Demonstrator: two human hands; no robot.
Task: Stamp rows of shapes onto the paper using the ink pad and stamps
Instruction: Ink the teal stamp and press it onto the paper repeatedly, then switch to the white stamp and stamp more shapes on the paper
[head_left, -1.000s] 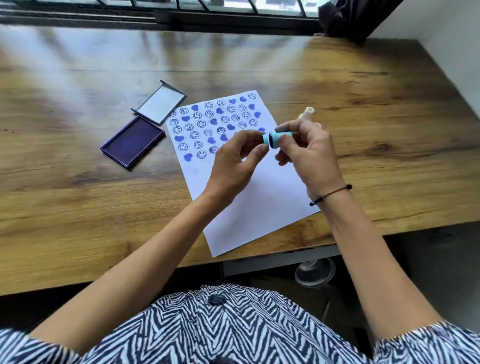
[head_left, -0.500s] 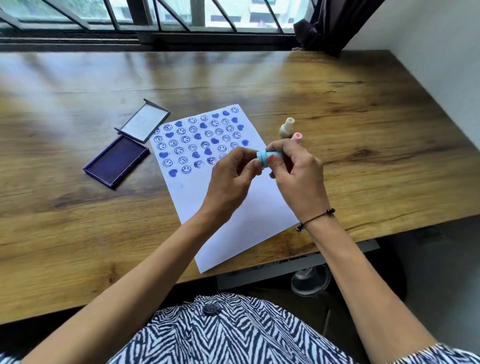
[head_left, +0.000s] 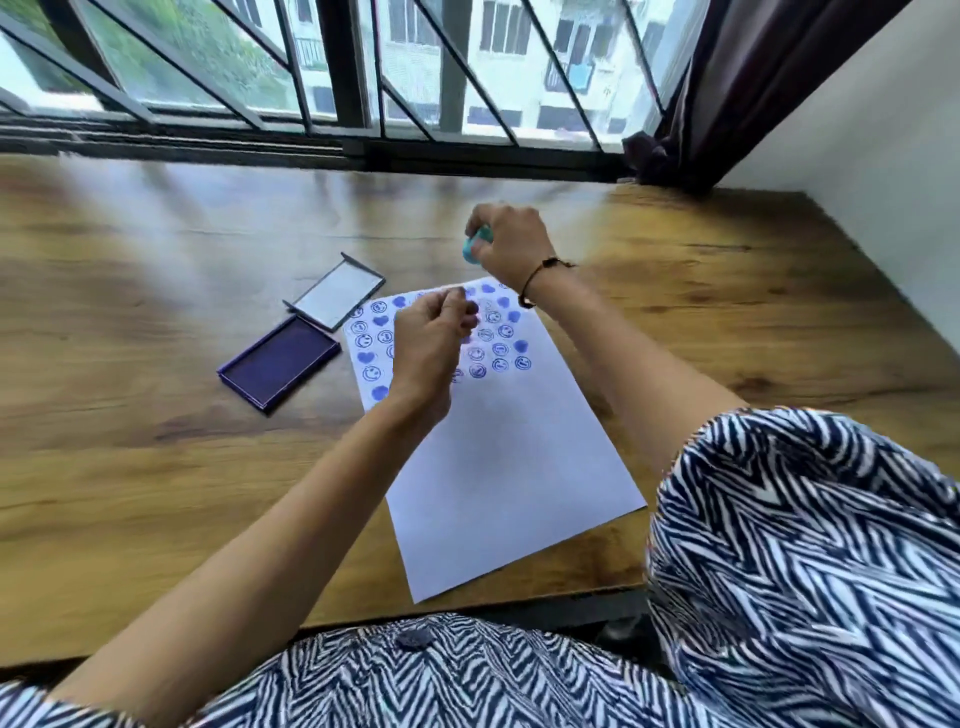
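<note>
A white paper (head_left: 498, 462) lies on the wooden table, its upper part covered with rows of blue hearts and smiley faces. The open purple ink pad (head_left: 280, 364) sits left of it with its lid (head_left: 337, 291) flat behind. My right hand (head_left: 511, 241) is held past the paper's far edge, closed on a light blue stamp (head_left: 474, 251). My left hand (head_left: 434, 343) hovers over the stamped rows with fingers curled loosely; whether it holds anything I cannot tell. The cream and pink stamps are out of sight.
The wooden table (head_left: 156, 467) runs to a barred window (head_left: 363, 78) at the back. A dark curtain (head_left: 727, 104) hangs at the back right beside a white wall (head_left: 883, 156). The table's front edge is close to my body.
Both hands were together on the blue stamp; now they have parted. My right hand carried the stamp toward the table's far side, my left stayed over the paper. The camera tilted up.
</note>
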